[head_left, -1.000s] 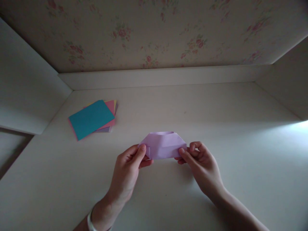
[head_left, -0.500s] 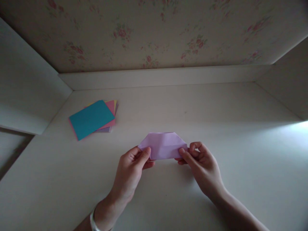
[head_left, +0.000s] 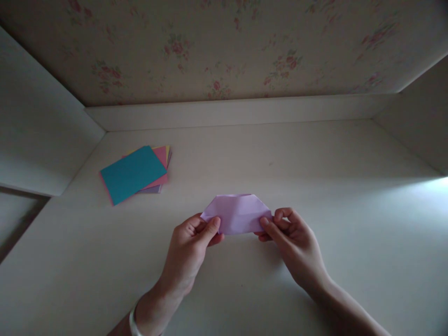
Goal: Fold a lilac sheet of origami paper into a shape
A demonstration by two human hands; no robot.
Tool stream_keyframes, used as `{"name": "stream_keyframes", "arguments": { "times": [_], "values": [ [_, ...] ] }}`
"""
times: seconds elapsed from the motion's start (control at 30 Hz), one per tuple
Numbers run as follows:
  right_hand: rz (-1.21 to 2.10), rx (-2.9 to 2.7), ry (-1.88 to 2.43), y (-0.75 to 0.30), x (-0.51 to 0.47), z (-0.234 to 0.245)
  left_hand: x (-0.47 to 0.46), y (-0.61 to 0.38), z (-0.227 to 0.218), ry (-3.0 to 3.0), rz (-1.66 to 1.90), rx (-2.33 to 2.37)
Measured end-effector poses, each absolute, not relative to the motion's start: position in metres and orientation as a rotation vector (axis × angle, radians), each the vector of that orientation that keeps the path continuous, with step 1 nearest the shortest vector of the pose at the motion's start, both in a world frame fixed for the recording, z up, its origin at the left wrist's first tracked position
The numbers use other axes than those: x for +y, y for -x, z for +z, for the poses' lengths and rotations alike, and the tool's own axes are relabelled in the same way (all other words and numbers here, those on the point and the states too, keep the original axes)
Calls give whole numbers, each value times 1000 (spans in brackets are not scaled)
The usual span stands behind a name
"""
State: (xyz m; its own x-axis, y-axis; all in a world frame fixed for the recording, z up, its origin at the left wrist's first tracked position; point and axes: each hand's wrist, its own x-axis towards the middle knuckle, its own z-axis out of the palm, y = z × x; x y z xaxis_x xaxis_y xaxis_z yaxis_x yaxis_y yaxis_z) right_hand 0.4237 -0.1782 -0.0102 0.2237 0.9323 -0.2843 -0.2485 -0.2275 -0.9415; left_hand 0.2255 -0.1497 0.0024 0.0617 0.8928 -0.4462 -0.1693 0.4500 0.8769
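A folded piece of lilac paper [head_left: 238,212], shaped like a flat trapezoid, is held just above the pale table [head_left: 315,154] near its middle. My left hand [head_left: 191,249] pinches the paper's left end between thumb and fingers. My right hand [head_left: 294,242] pinches its right end the same way. Both hands are closed on the paper. A white band circles my left wrist.
A small stack of coloured paper sheets [head_left: 135,173], teal on top with pink, yellow and purple under it, lies at the table's left rear. A raised ledge and flowered wallpaper [head_left: 224,51] close off the back. Side walls stand left and right.
The small flap at the paper's left end has been folded flat under my left thumb. My left thumb has shifted slightly right. The paper's top edge now looks closed.
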Motion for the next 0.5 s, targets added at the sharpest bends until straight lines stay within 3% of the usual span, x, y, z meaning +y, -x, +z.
{"name": "stream_keyframes", "arguments": {
  "times": [0.5],
  "values": [
    [1297, -710, 1338, -425, -177, -11, -146, -226, 4, -638, 997, 1241]
  ]
}}
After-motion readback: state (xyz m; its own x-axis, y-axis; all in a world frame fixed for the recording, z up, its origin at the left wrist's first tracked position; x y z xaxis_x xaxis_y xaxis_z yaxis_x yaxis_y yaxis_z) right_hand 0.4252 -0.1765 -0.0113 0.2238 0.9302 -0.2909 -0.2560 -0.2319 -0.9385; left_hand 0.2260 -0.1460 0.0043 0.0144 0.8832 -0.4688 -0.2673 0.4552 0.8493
